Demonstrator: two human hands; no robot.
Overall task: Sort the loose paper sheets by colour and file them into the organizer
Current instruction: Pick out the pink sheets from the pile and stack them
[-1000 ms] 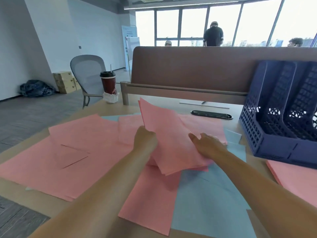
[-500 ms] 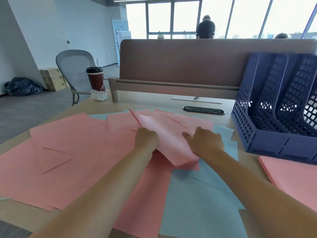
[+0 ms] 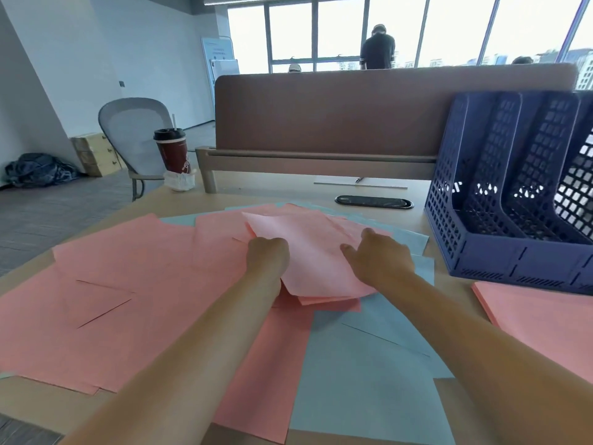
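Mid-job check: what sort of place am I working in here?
Most likely an open-plan office: a desk with a partition screen, a mesh office chair beside it, and a blue file organizer on the desktop.

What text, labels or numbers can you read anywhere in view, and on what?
Nothing legible.
On the standing sign by the window: print too small and blurred.
On the red cup: a white mark, illegible.
On the pink sheets, blue sheets and organizer: no print shows.
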